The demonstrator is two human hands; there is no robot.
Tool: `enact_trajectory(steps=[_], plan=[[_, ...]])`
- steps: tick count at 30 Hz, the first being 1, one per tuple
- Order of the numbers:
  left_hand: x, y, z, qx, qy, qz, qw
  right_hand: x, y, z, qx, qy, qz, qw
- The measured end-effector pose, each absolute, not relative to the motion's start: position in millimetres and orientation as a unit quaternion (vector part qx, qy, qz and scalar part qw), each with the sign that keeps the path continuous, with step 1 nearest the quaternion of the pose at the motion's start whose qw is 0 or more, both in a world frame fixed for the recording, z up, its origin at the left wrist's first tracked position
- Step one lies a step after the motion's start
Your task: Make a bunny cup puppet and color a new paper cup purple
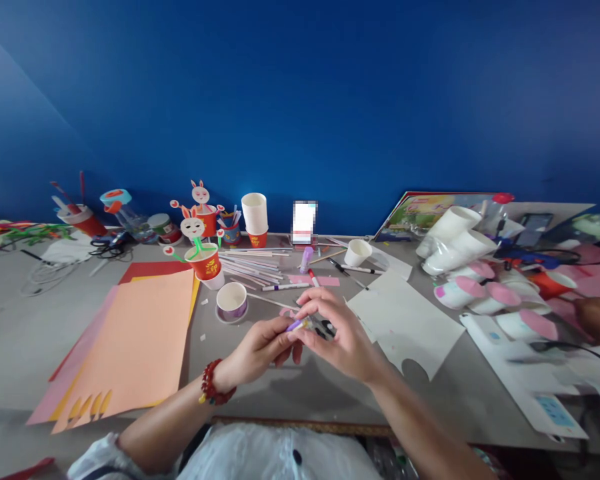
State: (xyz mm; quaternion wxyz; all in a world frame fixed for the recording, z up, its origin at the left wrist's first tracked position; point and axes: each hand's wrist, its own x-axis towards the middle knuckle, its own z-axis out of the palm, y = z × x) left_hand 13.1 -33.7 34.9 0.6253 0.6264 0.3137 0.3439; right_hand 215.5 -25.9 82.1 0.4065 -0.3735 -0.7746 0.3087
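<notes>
Near the front middle of the table, my left hand [267, 343] pinches a small purple stick-like piece [295, 325] between thumb and fingers. My right hand [337, 333] is curved around its other end, where a pale, yellowish tip shows; its thumb is close to the piece and its index finger is raised. Black scissor handles [325, 328] lie behind the right hand, partly hidden by it. A pink paper scrap [287, 312] is just beyond the fingers. To the left stands a white paper cup [231, 300] on a round base.
Colored paper sheets [135, 333] lie at left, white paper [405, 320] at right. Behind are rabbit-decorated cups [207, 263], rolled sticks [253, 267], stacked cups [255, 213] and markers. Pink-topped cups [497, 297] stand at right, near another person's hand [597, 317].
</notes>
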Motion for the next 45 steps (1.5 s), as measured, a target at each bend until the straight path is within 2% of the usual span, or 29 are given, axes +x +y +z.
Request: enact_trajectory(steps=[9, 26, 33, 39, 45], plan=[[18.2, -39.7, 36.9, 0.614, 0.322, 0.391, 0.605, 202.5, -27.5, 69.3, -0.361, -0.727, 0.337, 0.477], [22.4, -38.3, 38.2, 0.572, 0.333, 0.385, 0.643, 202.1, -20.4, 66.0, -0.365, -0.726, 0.321, 0.486], [22.0, -39.1, 37.6, 0.571, 0.336, 0.367, 0.652, 202.5, -19.4, 61.8, -0.375, -0.715, 0.353, 0.473], [23.6, -39.9, 38.0, 0.576, 0.347, 0.379, 0.635, 200.4, -18.1, 59.8, -0.371, -0.699, 0.367, 0.488], [27.1, -37.1, 30.9, 0.516, 0.343, 0.406, 0.671, 199.8, -16.5, 61.9, -0.39, -0.695, 0.35, 0.492]])
